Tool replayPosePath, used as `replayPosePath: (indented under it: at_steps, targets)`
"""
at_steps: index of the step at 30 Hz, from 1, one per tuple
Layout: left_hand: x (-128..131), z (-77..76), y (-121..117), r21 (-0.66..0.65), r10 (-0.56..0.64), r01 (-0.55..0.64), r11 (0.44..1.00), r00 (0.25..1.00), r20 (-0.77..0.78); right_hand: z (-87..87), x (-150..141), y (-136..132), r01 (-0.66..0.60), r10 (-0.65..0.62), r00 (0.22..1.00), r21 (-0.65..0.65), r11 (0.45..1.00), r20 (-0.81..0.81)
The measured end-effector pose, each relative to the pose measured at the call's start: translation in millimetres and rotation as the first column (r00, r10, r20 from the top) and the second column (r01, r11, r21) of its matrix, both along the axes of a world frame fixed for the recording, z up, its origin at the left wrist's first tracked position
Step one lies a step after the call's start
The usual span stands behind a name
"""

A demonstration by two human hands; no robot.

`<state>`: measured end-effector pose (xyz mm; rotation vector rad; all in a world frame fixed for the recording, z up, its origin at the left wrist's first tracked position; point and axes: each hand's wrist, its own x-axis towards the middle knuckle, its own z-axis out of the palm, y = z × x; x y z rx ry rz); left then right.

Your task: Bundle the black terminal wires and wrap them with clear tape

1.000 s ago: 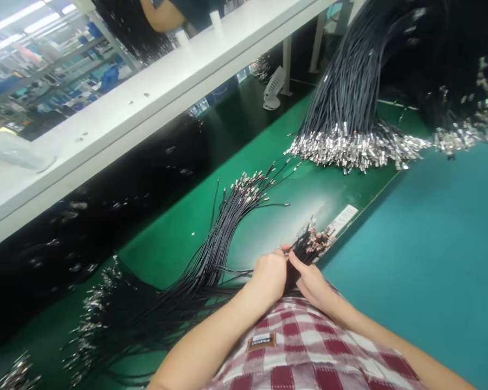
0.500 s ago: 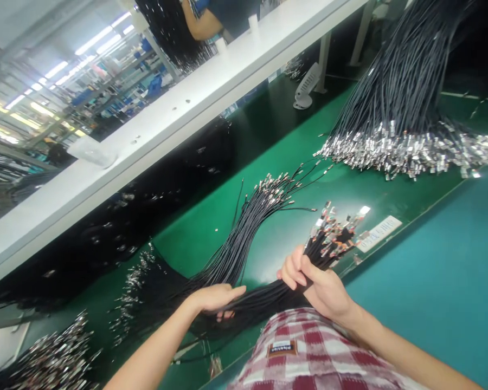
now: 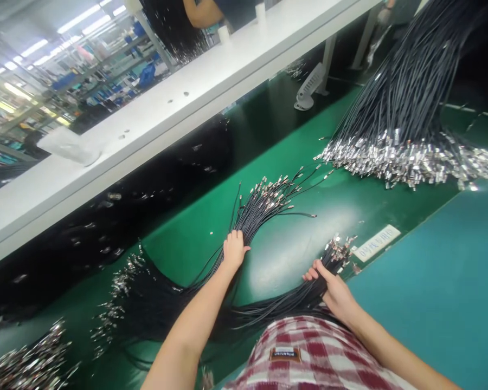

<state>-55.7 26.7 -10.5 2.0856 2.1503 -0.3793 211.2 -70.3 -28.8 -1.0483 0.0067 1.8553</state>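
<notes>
My right hand [image 3: 333, 287] is closed round a bundle of thin black cables [image 3: 280, 303], just below its metal-tipped ends [image 3: 338, 250]. That bundle curves left across the green tabletop [image 3: 174, 244]. Farther in, my left hand [image 3: 235, 249] wraps over a second black cable bundle [image 3: 257, 218], its fingers round the strands. Silvery terminals [image 3: 274, 192] fan out beyond that hand. The other ends of the cables [image 3: 124, 281] spread in a row at the left, and my left forearm hides part of the strands between.
A large cable bundle [image 3: 406, 81] hangs over the table at the upper right. More terminal ends [image 3: 32, 357] lie at the lower left. A white shelf beam [image 3: 154, 119] crosses above, carrying a translucent cup [image 3: 69, 146]. A label [image 3: 376, 244] marks the table edge; a small white fan-like object [image 3: 309, 86] stands behind.
My left hand left the right hand's bundle, slid left along it, then moved up onto the second bundle. My right hand keeps holding its bundle, whose tips now sit lower and closer together.
</notes>
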Motion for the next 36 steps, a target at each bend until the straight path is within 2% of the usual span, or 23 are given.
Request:
replayPosePath:
  at_steps: [3,6,8,10,13,15,18,21,25,29,34,36]
  targets:
    - [-12,-4.7,20,-0.047,0.028,-0.025,0.999,0.998,0.063,-0.3,0,3,-0.003,0.003,1.000,-0.013,1.000,-0.028]
    - [-20,-3.3,13,0.005,0.073,-0.075,0.997,0.984,0.165,-4.1,1,0,0.007,-0.007,0.999,-0.013,1.000,-0.032]
    - [-23,-0.1,4,0.053,0.124,-0.147,0.988,0.943,0.310,-4.4,2,-1,0.010,-0.011,0.999,-0.012,1.000,-0.035]
    - [-23,4.3,-5,0.042,0.161,-0.221,0.974,0.817,0.554,-3.1,2,-2,0.008,-0.009,0.999,-0.017,1.000,-0.046]
    - [-11,15.0,-14,-0.086,0.199,-0.234,0.968,0.514,0.835,-0.9,1,-1,0.003,-0.004,0.999,-0.011,1.000,-0.052]
    - [4,25.4,-18,-0.153,0.216,-0.196,0.969,0.358,0.908,0.2,1,1,0.001,0.000,0.999,0.013,1.000,-0.053]
    - [32,41.6,-26,-0.217,0.236,-0.102,0.971,0.244,0.941,3.6,-1,1,0.014,-0.012,0.999,0.060,0.998,-0.046]
    - [58,50.8,-42,-0.331,0.328,-0.013,0.944,0.175,0.928,11.5,-2,1,0.038,-0.035,0.999,0.107,0.994,-0.036]
    - [80,49.2,-68,-0.450,0.445,0.018,0.893,0.116,0.888,26.0,-4,-1,0.061,-0.061,0.998,0.128,0.990,-0.002]
    - [94,39.2,-86,-0.431,0.431,-0.020,0.902,0.122,0.894,35.7,-2,-4,0.055,-0.064,0.996,0.148,0.987,0.057]
    - [102,31.4,-89,-0.371,0.385,-0.134,0.919,0.101,0.917,38.5,4,-8,0.030,-0.021,0.998,0.181,0.983,-0.051]
    - [103,31.1,-89,-0.353,0.371,-0.147,0.924,0.122,0.920,39.0,5,-8,0.018,-0.008,0.999,0.190,0.982,-0.053]
